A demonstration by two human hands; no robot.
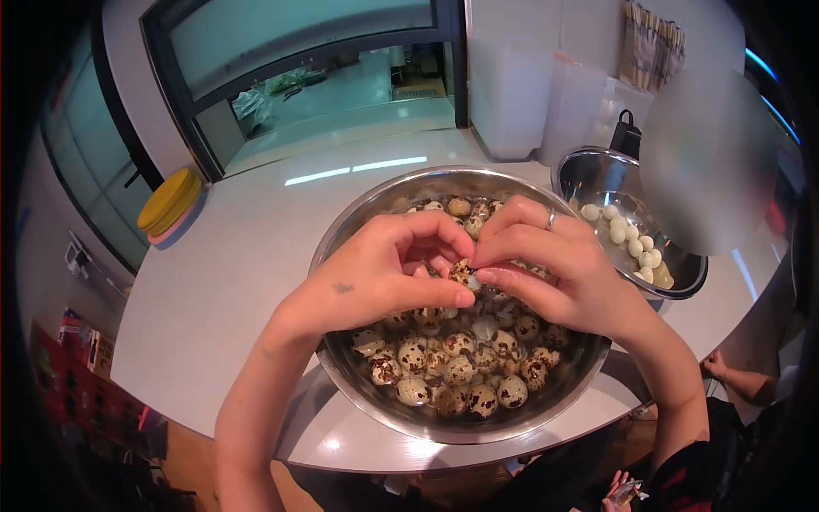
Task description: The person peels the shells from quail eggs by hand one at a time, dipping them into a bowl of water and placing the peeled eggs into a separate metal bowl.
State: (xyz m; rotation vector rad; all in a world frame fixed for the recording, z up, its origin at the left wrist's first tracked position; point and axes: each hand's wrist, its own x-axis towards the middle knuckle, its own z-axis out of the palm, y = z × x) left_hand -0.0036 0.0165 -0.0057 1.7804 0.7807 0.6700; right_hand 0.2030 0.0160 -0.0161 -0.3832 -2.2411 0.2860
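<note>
Above a large steel bowl of water and speckled quail eggs, my left hand holds one speckled egg between thumb and fingers. My right hand pinches the same egg from the other side, its thumb and fingertips at the shell. A white patch shows on that egg where shell is gone. Several whole eggs lie in the bowl below both hands. To the right, a smaller steel bowl holds several peeled white eggs.
Yellow round items are stacked at the counter's left edge. White containers stand at the back beside a pass-through window. A blurred shape covers part of the right bowl. Another person's hand shows at the bottom, and an arm at the right.
</note>
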